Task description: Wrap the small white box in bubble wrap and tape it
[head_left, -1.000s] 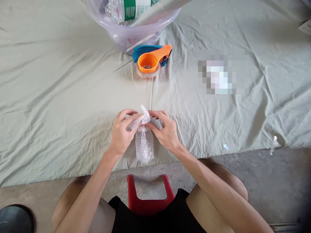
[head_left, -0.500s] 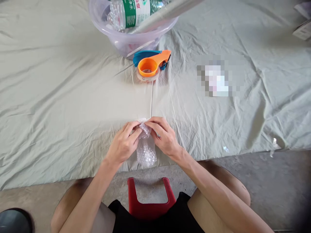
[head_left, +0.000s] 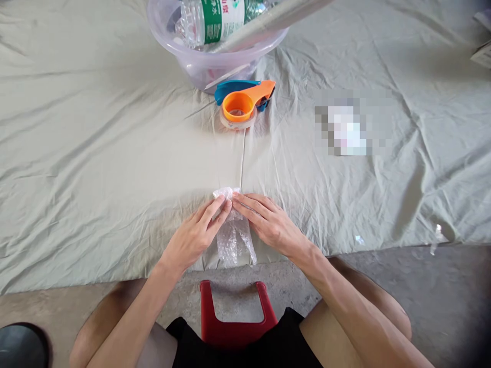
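A strip of clear bubble wrap [head_left: 233,243] lies near the front edge of the cloth-covered table, its upper end folded into a small bundle and its loose end toward me. My left hand [head_left: 194,232] has thumb and fingertips closed on the left side of the bundle. From the right, my right hand [head_left: 270,220] grips the same fold, its fingers long and close together, fingertips nearly meeting the left ones. Whether anything sits inside the wrap cannot be made out. Beyond the hands lies an orange and blue tape dispenser [head_left: 240,105] with a roll of tape.
A translucent purple basin [head_left: 218,59] behind the dispenser holds a green-labelled plastic bottle [head_left: 215,20] and a long silvery roll [head_left: 268,25]. A pixelated item [head_left: 347,130] lies at right. Small clear scraps [head_left: 437,235] lie by the front edge. Below is a red stool [head_left: 238,329].
My fingers have flattened over the folded end of the bubble wrap, which now shows wider beyond the fingertips. The loose end has spread to the right. The whole view has shifted slightly.
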`<state>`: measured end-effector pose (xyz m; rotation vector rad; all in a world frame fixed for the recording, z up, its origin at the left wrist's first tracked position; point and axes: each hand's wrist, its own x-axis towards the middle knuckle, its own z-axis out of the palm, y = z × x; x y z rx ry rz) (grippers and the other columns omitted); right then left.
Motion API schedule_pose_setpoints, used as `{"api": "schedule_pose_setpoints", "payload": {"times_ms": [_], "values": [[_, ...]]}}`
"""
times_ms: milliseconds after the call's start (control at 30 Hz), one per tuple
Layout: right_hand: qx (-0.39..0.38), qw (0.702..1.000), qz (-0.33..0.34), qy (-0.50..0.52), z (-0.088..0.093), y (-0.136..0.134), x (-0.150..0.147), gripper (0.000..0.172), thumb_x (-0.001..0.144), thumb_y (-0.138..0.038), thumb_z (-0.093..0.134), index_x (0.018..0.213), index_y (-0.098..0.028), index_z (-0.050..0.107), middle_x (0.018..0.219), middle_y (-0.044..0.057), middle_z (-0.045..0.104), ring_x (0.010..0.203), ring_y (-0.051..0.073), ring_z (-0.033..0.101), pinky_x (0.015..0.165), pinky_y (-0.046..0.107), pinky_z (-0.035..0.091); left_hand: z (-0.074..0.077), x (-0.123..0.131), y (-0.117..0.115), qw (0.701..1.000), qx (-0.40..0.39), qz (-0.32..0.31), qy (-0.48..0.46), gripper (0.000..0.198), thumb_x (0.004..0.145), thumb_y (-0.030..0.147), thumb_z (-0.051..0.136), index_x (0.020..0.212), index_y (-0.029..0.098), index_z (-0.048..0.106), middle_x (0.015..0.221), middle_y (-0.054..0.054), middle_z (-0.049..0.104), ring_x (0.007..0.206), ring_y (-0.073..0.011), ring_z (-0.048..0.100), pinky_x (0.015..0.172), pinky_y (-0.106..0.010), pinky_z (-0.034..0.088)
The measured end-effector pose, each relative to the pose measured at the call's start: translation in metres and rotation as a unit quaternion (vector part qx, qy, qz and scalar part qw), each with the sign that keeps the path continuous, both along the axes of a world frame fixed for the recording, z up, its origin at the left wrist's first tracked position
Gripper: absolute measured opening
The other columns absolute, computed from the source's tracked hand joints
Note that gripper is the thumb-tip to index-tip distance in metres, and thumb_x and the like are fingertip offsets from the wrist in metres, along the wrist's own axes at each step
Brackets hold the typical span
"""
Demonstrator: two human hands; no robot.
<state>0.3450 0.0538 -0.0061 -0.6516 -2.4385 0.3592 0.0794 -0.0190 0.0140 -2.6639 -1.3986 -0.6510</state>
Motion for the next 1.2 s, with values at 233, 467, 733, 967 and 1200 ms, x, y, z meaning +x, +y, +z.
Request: {"api": "schedule_pose_setpoints", "payload": {"times_ms": [233, 467, 733, 967, 1200], "values": [[0.067, 0.998, 0.003, -0.010, -0.010, 0.005, -0.003, 0.084, 0.113, 0.003, 0.052, 0.186, -0.028, 0.027, 0.166, 0.012, 0.071, 0.139, 0.026, 0.079, 0.109, 0.047, 0.070, -0.006, -0.006, 0.014, 0.998, 0.045, -0.019, -0.026, 0.063, 0.118, 0.005, 0.055, 0.176, 0.026, 0.051, 0.162, -0.013, 0.073, 0.148, -0.0271, 0.074, 0.116, -0.036, 0.064], [0.149, 0.988, 0.010, 0.030, -0.013, 0.015, -0.012, 0.053, 0.109, 0.003, 0.062, 0.161, -0.009, 0.062, 0.144, 0.018, 0.083, 0.119, 0.026, 0.083, 0.103, 0.043, 0.071, -0.016, -0.005, 0.019, 0.988, 0.149, -0.019, 0.040, 0.041, 0.116, 0.007, 0.064, 0.157, 0.010, 0.068, 0.146, -0.016, 0.082, 0.137, -0.0249, 0.081, 0.113, -0.034, 0.064], [0.113, 0.990, 0.012, 0.088, -0.012, 0.019, -0.018, 0.034, 0.112, -0.006, 0.065, 0.141, -0.018, 0.077, 0.129, 0.012, 0.087, 0.103, 0.024, 0.083, 0.088, 0.042, 0.072, -0.021, 0.006, 0.016, 0.991, 0.133, -0.006, -0.011, 0.035, 0.113, 0.008, 0.065, 0.147, 0.008, 0.072, 0.132, -0.016, 0.086, 0.129, -0.0272, 0.083, 0.108, -0.037, 0.067], [0.081, 0.988, 0.014, 0.128, -0.015, 0.019, -0.019, 0.028, 0.114, -0.019, 0.070, 0.141, -0.015, 0.076, 0.131, 0.016, 0.086, 0.107, 0.023, 0.083, 0.091, 0.040, 0.071, -0.018, 0.009, 0.023, 0.988, 0.074, -0.005, -0.134, 0.034, 0.115, 0.010, 0.065, 0.147, 0.020, 0.071, 0.130, -0.010, 0.083, 0.124, -0.0246, 0.080, 0.102, -0.039, 0.070], [0.053, 0.985, -0.006, 0.161, -0.014, 0.016, -0.027, 0.013, 0.114, -0.021, 0.070, 0.126, -0.020, 0.076, 0.121, 0.012, 0.087, 0.099, 0.023, 0.084, 0.084, 0.040, 0.071, -0.013, 0.008, 0.026, 0.980, 0.002, -0.017, -0.197, 0.027, 0.118, 0.016, 0.059, 0.138, 0.024, 0.075, 0.129, -0.009, 0.077, 0.123, -0.0231, 0.073, 0.097, -0.036, 0.067]]}}
